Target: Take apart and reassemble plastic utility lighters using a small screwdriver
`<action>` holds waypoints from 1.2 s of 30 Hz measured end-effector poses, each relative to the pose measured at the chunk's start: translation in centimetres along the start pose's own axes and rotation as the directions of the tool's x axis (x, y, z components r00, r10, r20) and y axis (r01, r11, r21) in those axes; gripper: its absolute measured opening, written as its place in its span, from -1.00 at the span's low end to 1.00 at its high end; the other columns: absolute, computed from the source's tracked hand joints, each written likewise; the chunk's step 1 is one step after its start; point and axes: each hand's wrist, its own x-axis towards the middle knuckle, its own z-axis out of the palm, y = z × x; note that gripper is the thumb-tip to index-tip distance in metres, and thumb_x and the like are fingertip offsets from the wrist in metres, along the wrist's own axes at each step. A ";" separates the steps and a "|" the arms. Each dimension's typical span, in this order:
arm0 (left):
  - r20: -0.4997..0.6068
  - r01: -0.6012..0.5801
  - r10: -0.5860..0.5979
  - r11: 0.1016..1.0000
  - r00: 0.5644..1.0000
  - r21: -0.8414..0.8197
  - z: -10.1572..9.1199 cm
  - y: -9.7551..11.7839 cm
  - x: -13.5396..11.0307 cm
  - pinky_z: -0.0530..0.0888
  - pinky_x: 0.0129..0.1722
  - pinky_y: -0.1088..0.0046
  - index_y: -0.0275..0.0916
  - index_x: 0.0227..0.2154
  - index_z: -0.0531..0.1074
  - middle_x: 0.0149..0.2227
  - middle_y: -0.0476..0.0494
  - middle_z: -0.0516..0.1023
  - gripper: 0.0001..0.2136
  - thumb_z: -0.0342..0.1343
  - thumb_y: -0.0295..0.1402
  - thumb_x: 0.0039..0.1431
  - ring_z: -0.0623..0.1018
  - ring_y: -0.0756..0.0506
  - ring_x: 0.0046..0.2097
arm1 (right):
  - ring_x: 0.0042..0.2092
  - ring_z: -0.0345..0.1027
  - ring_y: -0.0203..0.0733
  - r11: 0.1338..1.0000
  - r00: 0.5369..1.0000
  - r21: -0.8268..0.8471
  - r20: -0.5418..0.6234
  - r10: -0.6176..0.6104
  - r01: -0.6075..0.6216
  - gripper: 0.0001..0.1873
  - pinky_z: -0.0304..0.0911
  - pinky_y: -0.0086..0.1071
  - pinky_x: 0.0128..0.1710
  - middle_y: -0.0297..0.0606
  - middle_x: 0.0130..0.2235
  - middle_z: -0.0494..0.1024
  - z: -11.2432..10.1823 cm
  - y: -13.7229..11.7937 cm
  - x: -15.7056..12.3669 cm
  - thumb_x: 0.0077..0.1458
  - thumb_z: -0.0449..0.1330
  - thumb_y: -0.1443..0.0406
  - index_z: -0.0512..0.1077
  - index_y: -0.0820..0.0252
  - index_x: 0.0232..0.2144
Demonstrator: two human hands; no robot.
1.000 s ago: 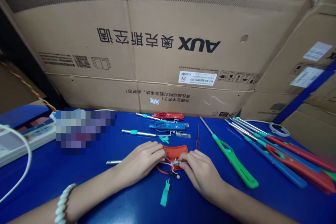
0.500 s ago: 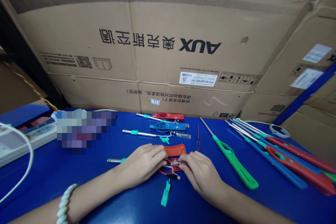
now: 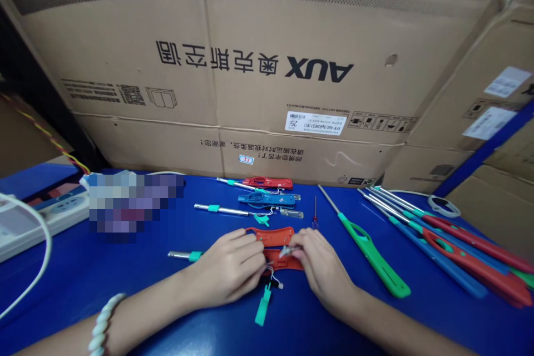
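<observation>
Right hand point(image 3: 323, 258) raised since earlier frame, pinching small pale part point(image 3: 285, 251) over orange shell point(image 3: 287, 263). Left hand point(image 3: 233, 261) curled at white wires point(image 3: 273, 276), grip hidden. Apparently freeing part; next calls for sparing wires.

Smooth plastic and shiny metal over a glossy, flat blue tabletop point(image 3: 217, 322).
The curved orange half-shell point(image 3: 278, 237) looks like smooth moulded plastic with a soft sheen, as do the small turquoise flat clip point(image 3: 262, 306) and the long bright-green looped handle point(image 3: 377, 264); the slim silver tube point(image 3: 178, 255) is polished metal, the small clear oblong piece point(image 3: 292, 214) see-through glossy plastic. The large brown carton point(image 3: 250, 22) is matt, creased cardboard, and the pale-green round bracelet beads point(image 3: 98, 331) are smooth, faintly shiny.
</observation>
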 end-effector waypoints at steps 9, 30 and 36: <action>0.055 0.070 -0.066 0.994 0.996 -0.085 -0.3 -0.3 -0.2 0.22 -0.37 0.40 -0.25 -0.41 0.33 -0.47 -0.04 0.39 -0.68 -0.25 -0.35 0.39 0.35 -0.05 -0.43 | -0.32 0.34 -0.17 0.996 0.995 -0.007 -0.049 0.087 -0.088 -0.86 0.19 -0.32 -0.27 -0.28 -0.35 0.46 -0.6 1.3 0.1 0.27 -0.07 0.41 0.25 0.12 -0.29; 0.228 0.345 -0.262 0.644 0.938 -0.683 -0.1 2.0 0.6 0.30 -0.22 0.45 -0.24 -0.37 0.29 -0.35 -0.06 0.39 -0.81 -0.14 -0.41 0.38 0.37 -0.03 -0.29 | -0.41 0.20 -0.23 0.966 0.969 0.105 0.036 -0.243 0.238 -0.72 0.09 -0.32 -0.35 -0.28 -0.41 0.40 -0.4 -1.4 -0.3 0.38 -0.25 0.33 0.24 0.20 -0.20; 0.273 0.399 -0.311 0.488 0.910 -0.776 -0.5 2.6 1.0 0.37 -0.27 0.46 -0.26 -0.39 0.37 -0.38 -0.07 0.43 -0.78 -0.10 -0.38 0.36 0.42 -0.02 -0.32 | -0.42 0.19 -0.23 0.960 0.974 0.173 0.021 -0.227 0.220 -0.68 0.10 -0.33 -0.37 -0.30 -0.43 0.39 -0.5 -1.6 -0.3 0.39 -0.28 0.28 0.24 0.17 -0.24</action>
